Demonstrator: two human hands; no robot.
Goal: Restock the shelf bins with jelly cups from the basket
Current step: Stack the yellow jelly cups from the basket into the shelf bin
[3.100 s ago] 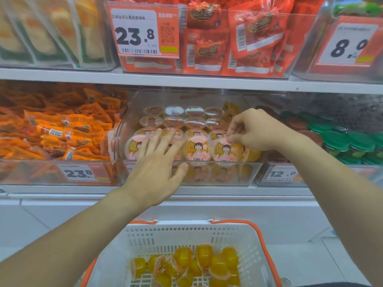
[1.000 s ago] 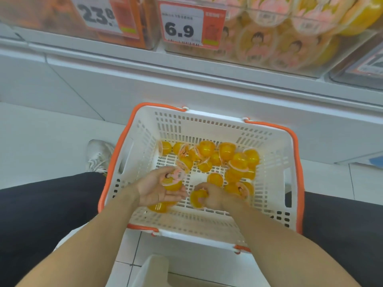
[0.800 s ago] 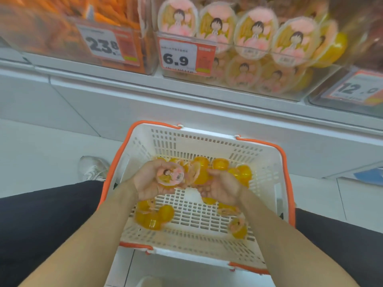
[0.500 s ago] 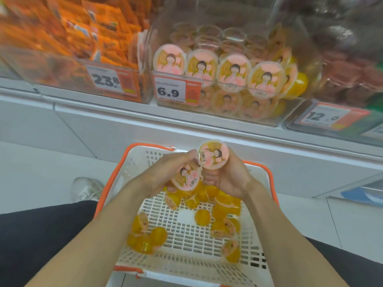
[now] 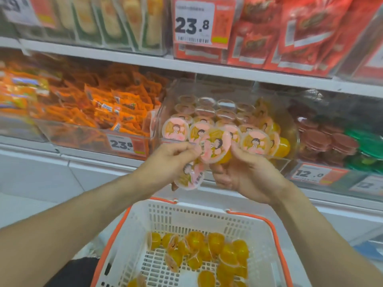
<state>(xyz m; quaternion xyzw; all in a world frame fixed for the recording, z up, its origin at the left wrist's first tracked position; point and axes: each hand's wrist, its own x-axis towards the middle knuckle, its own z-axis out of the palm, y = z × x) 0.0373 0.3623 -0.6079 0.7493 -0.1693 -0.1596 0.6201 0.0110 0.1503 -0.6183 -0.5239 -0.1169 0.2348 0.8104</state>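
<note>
Both forearms reach up and forward from the near edge, hands raised together in front of the clear shelf bin (image 5: 290, 141). Left hand (image 5: 170, 160) is back-up, fingers curled, pinching the left rim of the upper jelly cup (image 5: 215, 147) with thumb and fingertips; a second jelly cup (image 5: 190, 177) sits tucked under its palm, lid facing the camera, tilted, fingers clamped on it too. Right hand (image 5: 244, 175) is palm toward the left hand, fingers curled around the upper cup's right side and underside. So the upper cup is held by both hands, just in front of the bin's front lip, lid tilted toward the camera.

Cups: pink foil lids with a cartoon girl and a barcode strip, yellow-orange jelly showing below the rim.

The bin on the middle shelf holds rows of the same cups, lids facing out at the front, flat clear-looking lids farther back. More loose cups (image 5: 207, 251) lie in the white basket (image 5: 186, 216) with an orange rim, near and below the hands, mostly on their sides.

Left of the bin: orange snack packets (image 5: 107, 104) with a 23.8 price tag (image 5: 124, 145). Right: brown and green lidded cups (image 5: 339, 141). Upper shelf: red packets (image 5: 290, 32).
</note>
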